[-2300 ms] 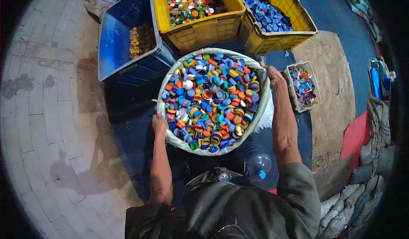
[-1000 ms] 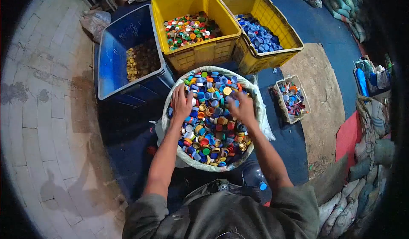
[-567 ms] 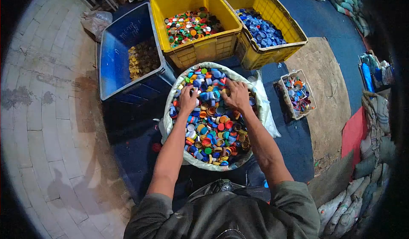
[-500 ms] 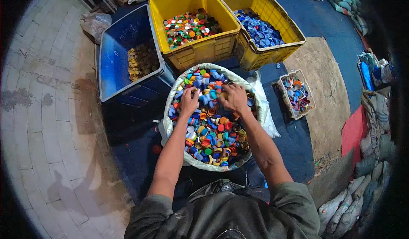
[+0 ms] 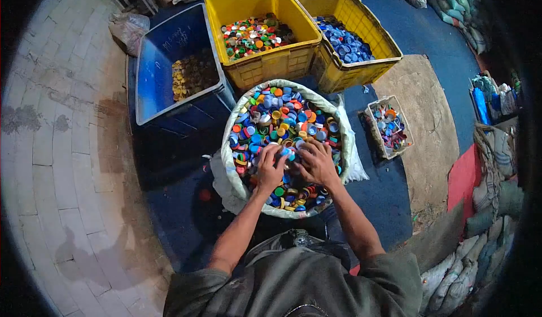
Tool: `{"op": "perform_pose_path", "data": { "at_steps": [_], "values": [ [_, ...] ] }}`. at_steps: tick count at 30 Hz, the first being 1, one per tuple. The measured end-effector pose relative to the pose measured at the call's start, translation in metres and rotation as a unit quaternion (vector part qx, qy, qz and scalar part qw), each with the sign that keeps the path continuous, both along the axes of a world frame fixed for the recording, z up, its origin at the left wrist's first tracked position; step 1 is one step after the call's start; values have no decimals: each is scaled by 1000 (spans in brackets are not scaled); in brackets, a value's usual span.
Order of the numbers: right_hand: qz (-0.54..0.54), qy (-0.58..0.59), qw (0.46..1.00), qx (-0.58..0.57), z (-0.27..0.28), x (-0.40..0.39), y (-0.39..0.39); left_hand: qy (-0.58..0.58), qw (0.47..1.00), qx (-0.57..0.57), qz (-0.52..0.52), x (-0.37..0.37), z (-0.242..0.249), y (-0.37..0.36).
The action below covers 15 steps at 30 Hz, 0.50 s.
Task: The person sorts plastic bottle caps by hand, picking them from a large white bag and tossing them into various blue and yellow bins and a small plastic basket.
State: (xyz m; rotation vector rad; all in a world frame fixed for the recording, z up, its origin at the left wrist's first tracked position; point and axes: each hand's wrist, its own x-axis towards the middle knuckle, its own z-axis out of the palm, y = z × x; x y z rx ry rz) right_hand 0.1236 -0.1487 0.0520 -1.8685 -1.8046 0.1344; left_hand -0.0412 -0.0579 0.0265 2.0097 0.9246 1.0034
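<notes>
A round sack with a rolled pale rim (image 5: 228, 147) stands in front of me, full of bottle caps (image 5: 276, 115) in many colours. Low over the middle of the pile, my left hand (image 5: 270, 167) has its thumb and fingers curled around a light blue cap (image 5: 287, 153). Close on its right, my right hand (image 5: 318, 163) reaches down with bent fingers among the caps. Its fingertips are partly hidden, and what they hold cannot be made out.
Beyond the sack stand a blue bin (image 5: 148, 85) with yellowish caps, a yellow bin (image 5: 271, 53) with mixed caps and another yellow bin (image 5: 361, 71) with blue caps. A small white basket (image 5: 389, 154) of caps sits at right. Filled sacks (image 5: 451, 280) line the right side.
Both hands have moved from the far part of the pile toward me and closer together. Caps at the far side of the sack are now uncovered.
</notes>
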Motion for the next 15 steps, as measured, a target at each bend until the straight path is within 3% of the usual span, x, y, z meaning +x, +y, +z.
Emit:
{"op": "perform_pose_path", "data": {
  "at_steps": [2, 4, 6, 9, 13, 15],
  "values": [
    [9, -42, 999, -4, 1, -3, -17, -12, 999, 32, 1, -14, -8, -1],
    [-49, -33, 998, -17, -4, -7, -28, -25, 998, -17, 49, -21, -4, -6],
    [-120, -38, 992, 10, -4, -11, -37, -6, 998, 4, 60, -30, -18, -1],
    [-191, -17, 981, 14, -1, -17, -44, -50, 979, -193, 52, -36, -28, -3],
    [-236, 14, 971, 36, -2, -31, -54, -72, 975, -191, 91, -32, -10, -4],
    [-242, 27, 969, 40, -2, -35, -60, -20, 989, -116, 89, -34, -10, -2]
  ]
}}
